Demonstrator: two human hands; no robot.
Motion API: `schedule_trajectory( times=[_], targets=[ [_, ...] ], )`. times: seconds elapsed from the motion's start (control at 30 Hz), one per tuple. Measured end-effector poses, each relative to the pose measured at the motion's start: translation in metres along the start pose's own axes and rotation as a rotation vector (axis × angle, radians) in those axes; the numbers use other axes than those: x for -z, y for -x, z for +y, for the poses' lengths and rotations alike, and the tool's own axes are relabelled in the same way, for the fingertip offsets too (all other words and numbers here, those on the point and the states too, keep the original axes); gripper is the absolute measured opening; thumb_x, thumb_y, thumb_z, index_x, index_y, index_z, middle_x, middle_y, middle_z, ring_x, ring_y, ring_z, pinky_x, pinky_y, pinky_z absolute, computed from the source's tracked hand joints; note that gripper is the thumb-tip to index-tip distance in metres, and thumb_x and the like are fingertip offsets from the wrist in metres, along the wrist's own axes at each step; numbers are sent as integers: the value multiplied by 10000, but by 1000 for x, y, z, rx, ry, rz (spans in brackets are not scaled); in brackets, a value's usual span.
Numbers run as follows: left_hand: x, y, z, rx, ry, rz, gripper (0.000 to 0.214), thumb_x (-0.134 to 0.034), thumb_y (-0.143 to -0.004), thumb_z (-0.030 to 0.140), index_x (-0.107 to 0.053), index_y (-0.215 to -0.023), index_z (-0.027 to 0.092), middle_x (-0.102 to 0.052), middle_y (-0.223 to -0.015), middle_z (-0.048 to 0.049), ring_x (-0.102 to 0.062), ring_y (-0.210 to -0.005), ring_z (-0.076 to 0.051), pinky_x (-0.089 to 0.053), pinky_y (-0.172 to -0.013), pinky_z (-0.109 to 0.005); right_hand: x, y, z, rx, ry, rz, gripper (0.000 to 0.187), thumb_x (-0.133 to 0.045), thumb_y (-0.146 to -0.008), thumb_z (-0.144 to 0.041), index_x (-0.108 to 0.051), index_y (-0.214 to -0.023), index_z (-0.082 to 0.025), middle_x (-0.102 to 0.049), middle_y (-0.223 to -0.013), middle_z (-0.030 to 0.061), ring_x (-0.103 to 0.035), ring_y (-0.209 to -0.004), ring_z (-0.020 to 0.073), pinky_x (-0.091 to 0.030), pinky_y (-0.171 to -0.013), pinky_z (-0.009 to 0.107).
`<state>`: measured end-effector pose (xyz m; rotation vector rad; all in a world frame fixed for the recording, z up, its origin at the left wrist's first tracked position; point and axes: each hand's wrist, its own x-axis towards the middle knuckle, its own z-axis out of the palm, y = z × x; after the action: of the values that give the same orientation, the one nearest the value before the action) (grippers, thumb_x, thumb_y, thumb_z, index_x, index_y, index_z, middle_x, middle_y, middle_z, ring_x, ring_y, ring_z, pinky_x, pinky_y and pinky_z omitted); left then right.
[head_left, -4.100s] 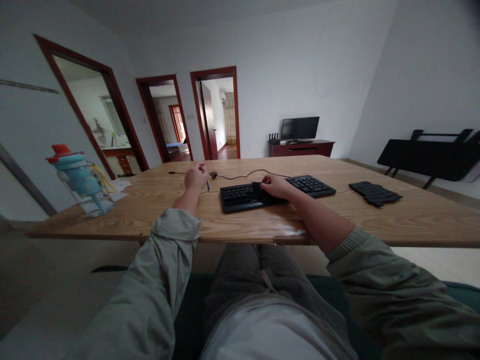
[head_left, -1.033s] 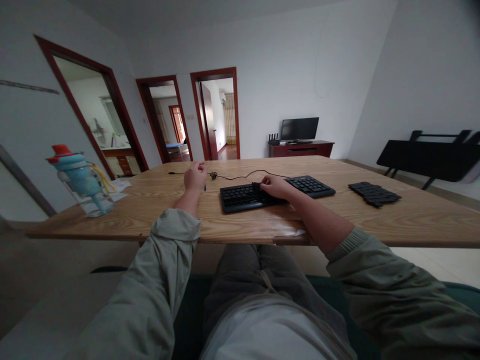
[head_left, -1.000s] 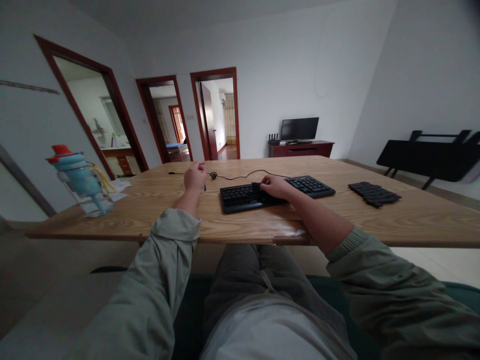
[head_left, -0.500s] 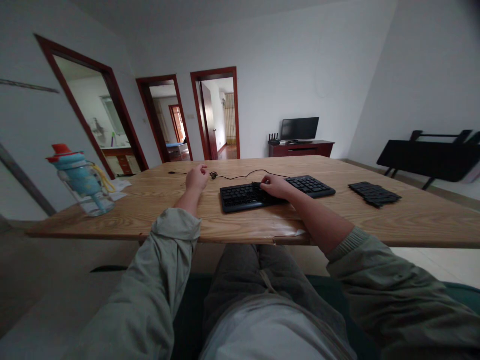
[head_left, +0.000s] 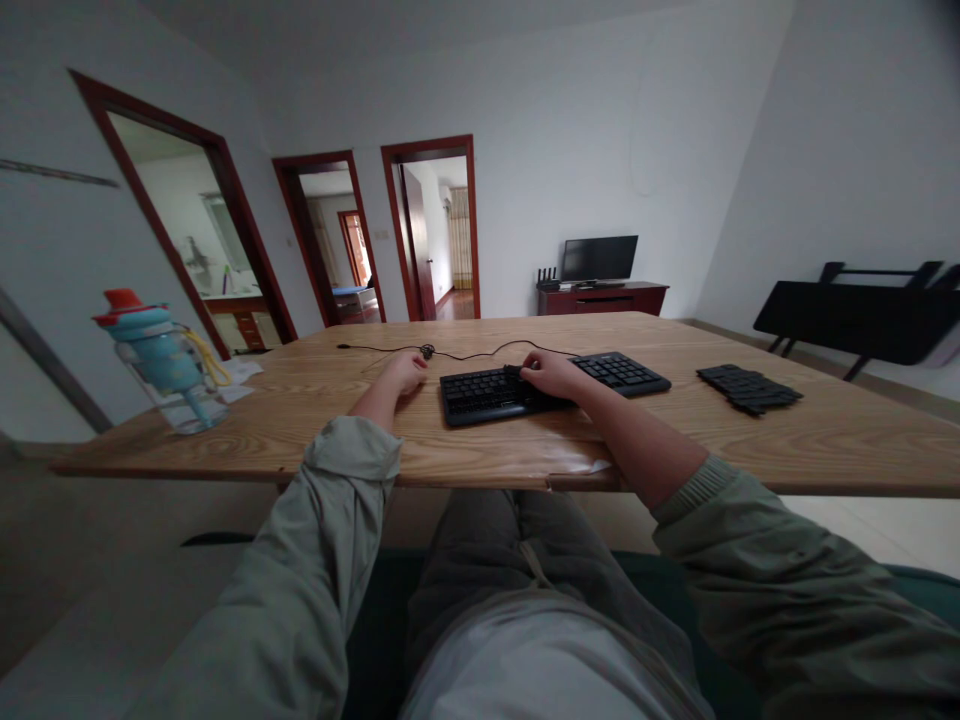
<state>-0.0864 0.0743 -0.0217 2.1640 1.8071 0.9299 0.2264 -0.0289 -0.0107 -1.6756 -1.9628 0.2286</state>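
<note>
A black keyboard (head_left: 491, 393) lies on the wooden table, its middle covered by my right hand (head_left: 553, 374). The fingers of that hand are closed on a small black piece (head_left: 513, 370) above the keys; its kind does not show. My left hand (head_left: 406, 374) is low over the table, left of the keyboard, with its fingers curled together. Whatever its fingertips may hold is hidden. Just beyond it, the keyboard's thin black cable (head_left: 491, 352) has a bundled knot (head_left: 427, 351). To the right of the keyboard lies an overlapping pile of flat black pieces (head_left: 750, 388).
A blue bottle with a red top (head_left: 161, 355) stands at the table's left side, with white papers (head_left: 240, 376) behind it. The near table edge (head_left: 465, 478) runs above my lap. A folded black table (head_left: 847, 320) leans at the right wall.
My left hand has moved down and to the right, closer to the keyboard, and uncovers part of the cable. My right hand and the keyboard stay where they were.
</note>
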Motion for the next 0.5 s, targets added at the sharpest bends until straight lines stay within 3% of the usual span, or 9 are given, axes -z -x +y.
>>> schedule_trajectory(
  times=[0.1, 0.23, 0.4, 0.5],
  targets=[
    [-3, 5, 1, 13, -49, -126, 178, -660, -644, 111, -698, -799, 191, -695, -715, -28, -613, -618, -188, -459, -576, -280, 1, 3, -3, -10, 3, -2, 209, -571, -855, -331, -650, -958, -168, -710, -897, 72, -621, -775, 168, -415, -661, 246],
    [1, 13, 7, -18, -61, -144, 99, -671, -712, 148, -696, -807, 142, -695, -736, -47, -586, -626, -159, -478, -677, -288, 1, 7, -7, -7, 109, 0, 251, -563, -858, -361, -649, -999, -171, -712, -911, 81, -631, -808, 192, -435, -701, 267],
    [18, 16, 32, -132, -13, -52, 185, -619, -800, 162, -682, -954, 80, -697, -862, -83, -591, -722, -147, -485, -750, -281, 18, 13, -22, 10, 291, 36, 346, -581, -828, -388, -658, -1065, -148, -691, -1052, 153, -618, -1001, 281, -453, -880, 371],
    [39, 49, 59, -289, 58, 104, 242, -628, -838, 267, -679, -1009, 104, -681, -863, -75, -597, -745, -152, -498, -740, -277, 32, 47, -42, 180, 185, 230, 347, -582, -827, -347, -642, -1108, -152, -657, -1145, 154, -575, -1110, 292, -422, -985, 422]
  ],
)
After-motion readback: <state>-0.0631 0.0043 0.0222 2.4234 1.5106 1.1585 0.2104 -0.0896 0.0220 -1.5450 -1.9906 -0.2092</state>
